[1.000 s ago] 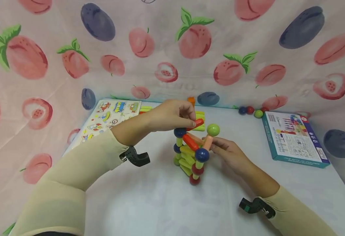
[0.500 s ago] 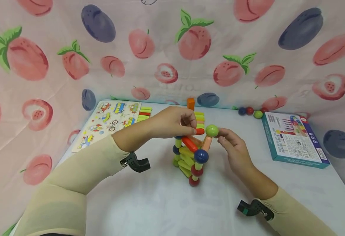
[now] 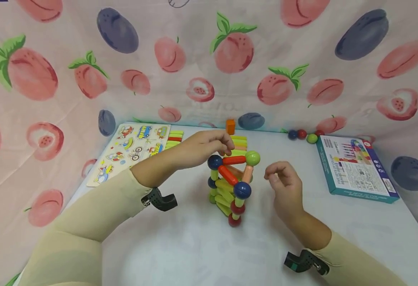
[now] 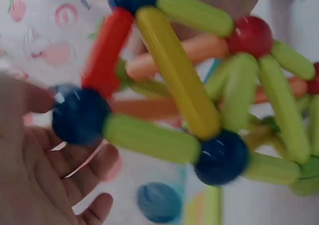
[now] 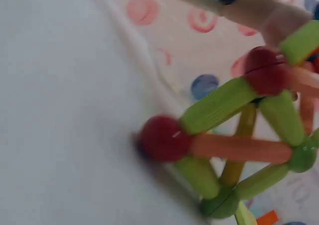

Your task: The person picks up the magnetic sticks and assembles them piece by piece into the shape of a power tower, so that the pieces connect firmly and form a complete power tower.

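Note:
A tower of magnetic rods and balls (image 3: 242, 190) stands upright on the white table. At its top, a red rod (image 3: 234, 160) spans from a dark blue ball (image 3: 215, 162) to a light green ball (image 3: 252, 158). My left hand (image 3: 205, 147) hovers behind and above that blue ball, fingers loosely bent and holding nothing. The left wrist view has the fingers (image 4: 79, 177) spread close beside the same ball (image 4: 79, 115). To the tower's right, my right hand (image 3: 285, 186) hangs apart from it, loosely curled around nothing. In the right wrist view, a lower red ball (image 5: 164, 138) shows with green and peach rods.
Behind the tower lie several spare rods (image 3: 240, 142) and an orange block (image 3: 230, 126). A picture board (image 3: 130, 153) is at the back left, with more rods (image 3: 174, 139) beside it. Loose balls (image 3: 302, 134) and a toy box (image 3: 357, 169) occupy the back right.
The red rod came down level between the blue and green balls, and my left hand let go and drew back left. My right hand left the tower and moved right.

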The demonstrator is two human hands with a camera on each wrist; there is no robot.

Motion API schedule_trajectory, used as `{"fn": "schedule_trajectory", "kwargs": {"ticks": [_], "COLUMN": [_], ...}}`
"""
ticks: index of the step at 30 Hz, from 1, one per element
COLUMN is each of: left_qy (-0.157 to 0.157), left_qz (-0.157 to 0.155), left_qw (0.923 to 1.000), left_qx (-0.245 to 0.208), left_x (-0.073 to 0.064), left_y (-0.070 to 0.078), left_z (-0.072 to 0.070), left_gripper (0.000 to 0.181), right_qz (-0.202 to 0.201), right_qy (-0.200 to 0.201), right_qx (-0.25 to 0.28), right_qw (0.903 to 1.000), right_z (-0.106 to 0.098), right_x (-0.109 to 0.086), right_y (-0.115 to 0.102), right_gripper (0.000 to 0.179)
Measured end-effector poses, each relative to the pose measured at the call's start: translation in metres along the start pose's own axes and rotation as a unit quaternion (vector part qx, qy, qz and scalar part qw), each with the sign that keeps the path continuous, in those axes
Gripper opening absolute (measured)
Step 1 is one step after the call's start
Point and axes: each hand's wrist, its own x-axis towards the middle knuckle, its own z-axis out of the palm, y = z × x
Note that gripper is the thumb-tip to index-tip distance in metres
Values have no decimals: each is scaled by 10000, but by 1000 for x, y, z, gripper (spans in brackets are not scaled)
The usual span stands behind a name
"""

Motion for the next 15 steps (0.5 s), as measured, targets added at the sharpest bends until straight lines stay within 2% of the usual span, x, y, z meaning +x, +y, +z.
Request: {"fn": "schedule_trajectory", "kwargs": {"ticks": [1, 3, 4, 5, 7, 9, 12, 15], "left_qy": [-71, -359, -566, -785, -1254, -1515, -1649, -1451], "left_qz": [-69, -289, -395, -547, -745, -851, -792, -679], "left_qw": [9997, 9972, 9955, 9934, 9878, 9836, 9812, 9848], "left_qx": [-236, -591, -649, -637, -553, -491, -610, -664], "left_x": [0, 1, 1, 1, 0, -2, -9, -20], "left_y": [-6, -20, -27, -35, -49, -59, -71, -73], "left_z": [0, 1, 1, 2, 2, 1, 1, 8], "left_gripper": [32, 36, 35, 34, 31, 28, 29, 22], "right_qz": [-564, -1407, -1657, -1690, -1336, -840, -35, 842], "right_qy": [-110, -505, -707, -896, -1246, -1461, -1588, -1620], "right_qx": [-337, -1166, -1590, -2019, -2530, -2736, -2461, -1931], "right_qw": [9978, 9819, 9707, 9605, 9501, 9470, 9561, 9641], "right_z": [1, 5, 6, 8, 11, 12, 5, -6], "right_x": [-6, -16, -20, -23, -28, -29, -26, -18], "right_y": [2, 1, 0, -3, -9, -13, -11, 0], "right_gripper": [24, 42, 50, 55, 47, 40, 34, 33]}}
